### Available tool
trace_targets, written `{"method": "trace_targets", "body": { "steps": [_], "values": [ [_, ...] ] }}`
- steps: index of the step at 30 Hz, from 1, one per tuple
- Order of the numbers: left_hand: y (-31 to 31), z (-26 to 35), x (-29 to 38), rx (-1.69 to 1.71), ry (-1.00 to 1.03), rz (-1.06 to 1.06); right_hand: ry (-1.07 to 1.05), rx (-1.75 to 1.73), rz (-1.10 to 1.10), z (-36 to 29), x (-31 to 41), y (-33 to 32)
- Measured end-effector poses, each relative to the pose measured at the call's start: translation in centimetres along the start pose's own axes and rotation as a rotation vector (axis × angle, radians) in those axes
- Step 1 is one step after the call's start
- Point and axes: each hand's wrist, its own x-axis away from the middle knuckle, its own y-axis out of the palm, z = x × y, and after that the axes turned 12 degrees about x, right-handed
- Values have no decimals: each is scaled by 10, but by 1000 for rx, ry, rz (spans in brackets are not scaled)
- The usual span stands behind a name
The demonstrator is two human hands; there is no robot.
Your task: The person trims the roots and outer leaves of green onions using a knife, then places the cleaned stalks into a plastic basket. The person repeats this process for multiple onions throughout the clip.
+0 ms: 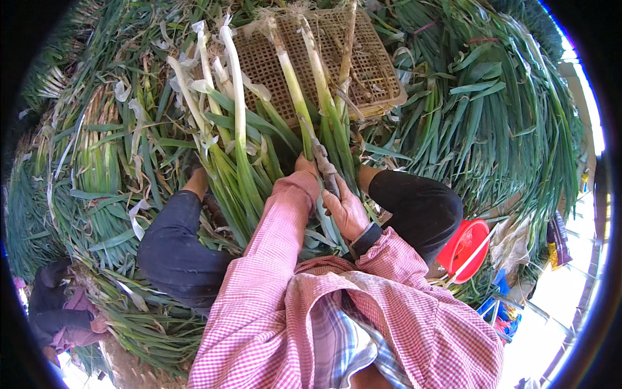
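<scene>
My left hand (307, 167) grips a long green onion (291, 82) by its green part, with the roots pointing away from me. In my right hand (347, 209) is a slim, greyish-brown hand tool (322, 160), its tip against or close beside that stalk. The tool's exact kind cannot be made out. Unpeeled green onions (316, 68) with dirty outer skin and roots lean just right of it. To the left lie several stalks with clean white shafts (238, 92), some with loose skin at their ends. My left fingers are partly hidden by the wrist and sleeve.
An overturned-looking yellow plastic crate (374, 58) stands ahead, under the root ends. Piles of green onions (486, 107) surround me, including tied bundles (97, 146) at left. A red bucket (464, 250) is by my right knee. Another person (68, 311) sits at lower left.
</scene>
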Motion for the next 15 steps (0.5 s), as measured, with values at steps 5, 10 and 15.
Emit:
{"method": "trace_targets", "body": {
  "steps": [5,10,15],
  "values": [
    [-88,54,28,212,-43,-232,55,-217,-57,-22,-1,-11],
    [-93,94,74,251,-212,-262,-74,128,-226,-44,12,0],
    [-95,74,65,419,-283,-182,-74,356,-143,-65,-30,16]
  ]
}}
